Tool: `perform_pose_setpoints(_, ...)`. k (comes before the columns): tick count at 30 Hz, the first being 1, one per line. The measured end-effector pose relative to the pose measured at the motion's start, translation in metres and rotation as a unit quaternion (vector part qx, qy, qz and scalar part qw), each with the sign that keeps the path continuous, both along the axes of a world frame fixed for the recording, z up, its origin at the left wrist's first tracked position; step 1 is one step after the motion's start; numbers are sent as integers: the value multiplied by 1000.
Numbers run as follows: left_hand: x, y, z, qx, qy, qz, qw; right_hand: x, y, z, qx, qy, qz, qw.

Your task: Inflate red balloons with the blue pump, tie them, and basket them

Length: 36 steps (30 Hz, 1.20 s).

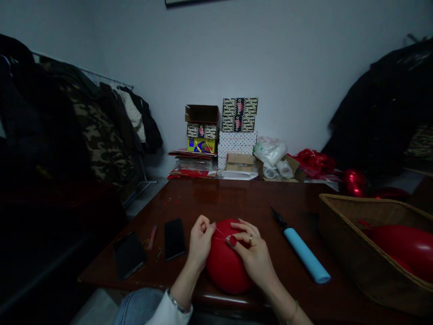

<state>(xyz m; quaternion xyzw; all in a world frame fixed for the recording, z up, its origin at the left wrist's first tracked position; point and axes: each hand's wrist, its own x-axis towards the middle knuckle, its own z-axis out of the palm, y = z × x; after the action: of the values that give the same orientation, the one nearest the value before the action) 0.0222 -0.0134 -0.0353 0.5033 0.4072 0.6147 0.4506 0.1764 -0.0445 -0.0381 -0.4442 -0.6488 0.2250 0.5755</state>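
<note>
A round, inflated red balloon rests at the table's near edge, between my two hands. My left hand is closed in a pinch on a thin, light string that stretches across toward the balloon's neck. With thumb and fingertips, my right hand grips the balloon by its neck, and the rolled red mouth shows at the thumb. Its other fingers lie over the balloon's top. Whether the string is a loop or a single strand, I cannot tell.
On the dark wooden table, two phones lie left and a blue hand pump lies right. A wicker basket holding red balloons stands at the right edge. Stacked boxes stand behind the table.
</note>
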Motion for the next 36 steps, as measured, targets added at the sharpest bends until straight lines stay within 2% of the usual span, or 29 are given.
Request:
perform_pose_setpoints(2, 5, 2, -1, 15, 13, 57, 998, -4, -2, 0, 1, -4, 7, 1000)
perform_pose_setpoints(5, 6, 0, 3, 16, -3, 77, 997, -4, -1, -1, -14, 1, 14, 1000)
perform_pose_setpoints(9, 0, -8, 10, -33, -41, 6, 999, 0, 4, -2, -36, 13, 15, 999)
perform_pose_setpoints(13, -5, -12, 11, -14, 3, -59, 998, 3, 6, 0, -49, 21, 21, 998)
perform_pose_setpoints(21, -3, -13, 12, -14, 38, -98, 994, 4, 3, 5, -76, 27, 35, 996)
perform_pose_setpoints(24, -4, -12, 12, 25, 121, -93, 988, 8, 4, 6, -87, 22, 59, 994)
perform_pose_setpoints(27, -6, -11, 10, 95, 243, -62, 964, 13, 7, 6, -105, 16, 80, 991)
perform_pose_setpoints(31, -5, -12, 9, 173, 370, -6, 913, 14, 7, 8, -114, -1, 90, 989)
perform_pose_setpoints(36, 0, -14, 11, 224, 429, 65, 873, 13, -2, 15, -101, -55, 94, 989)
